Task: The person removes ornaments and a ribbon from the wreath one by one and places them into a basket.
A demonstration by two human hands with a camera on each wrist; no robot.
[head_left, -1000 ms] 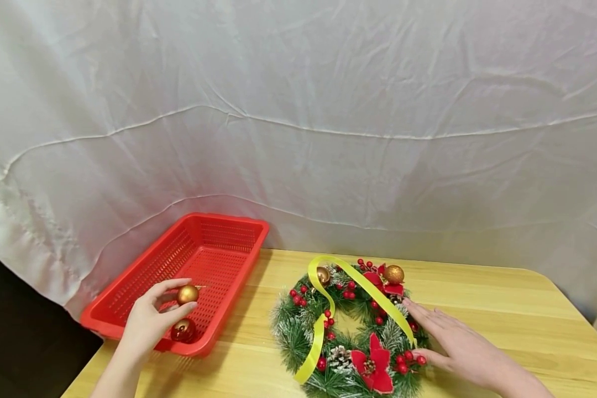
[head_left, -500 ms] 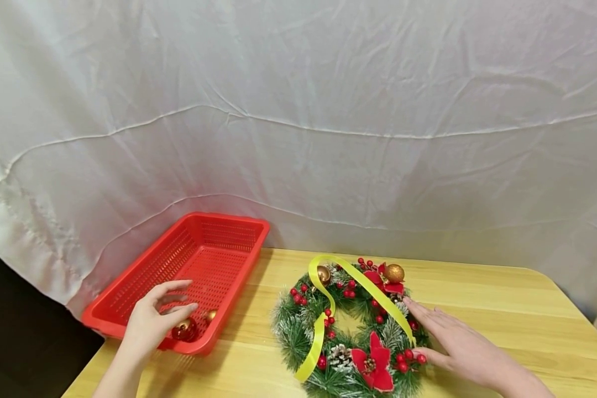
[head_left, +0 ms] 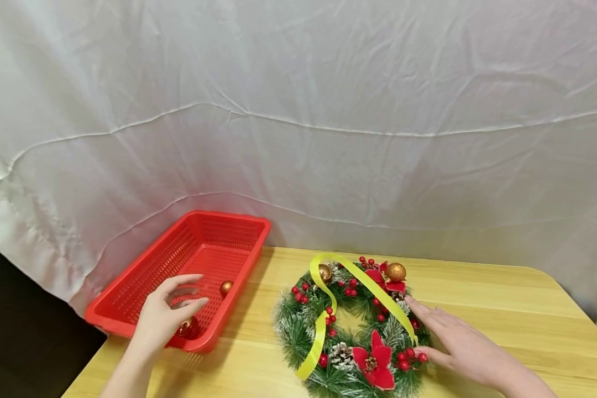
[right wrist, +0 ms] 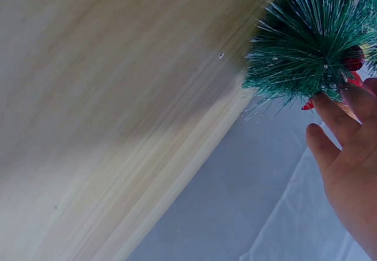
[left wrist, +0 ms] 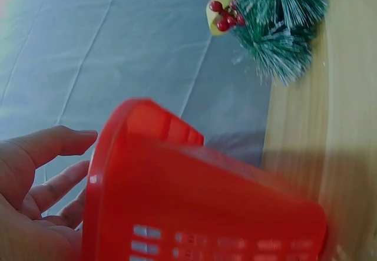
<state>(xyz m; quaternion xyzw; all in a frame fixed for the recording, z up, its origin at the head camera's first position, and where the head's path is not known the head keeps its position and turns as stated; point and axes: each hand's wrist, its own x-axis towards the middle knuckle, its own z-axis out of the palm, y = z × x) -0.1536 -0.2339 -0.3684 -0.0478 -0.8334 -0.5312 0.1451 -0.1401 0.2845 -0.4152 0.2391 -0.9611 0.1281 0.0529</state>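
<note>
My left hand [head_left: 160, 316] hovers over the near end of a red plastic basket [head_left: 218, 258], thumb and fingers apart with nothing between them. A small gold bauble [head_left: 226, 288] lies on the basket floor by the right wall. Partly hidden behind my left fingers is a shiny copper-coloured bauble [head_left: 188, 327]. My right hand [head_left: 457, 349] rests against the right side of a green Christmas wreath [head_left: 294, 338], its fingers [right wrist: 336, 119] extended at the needles. A yellow ribbon [head_left: 373, 288] loops over the wreath among red berries, pine cones, red flowers and gold baubles.
The wreath and basket stand on a light wooden table [head_left: 507, 301], the basket at the left end. A pale cloth curtain [head_left: 328, 182] hangs behind the table. Something dark [head_left: 25, 331] lies beyond the table's left edge.
My left hand has let go of the gold bauble, which dropped into the basket and rolled away toward its right wall. The left hand has shifted slightly right; the right hand stays at the wreath.
</note>
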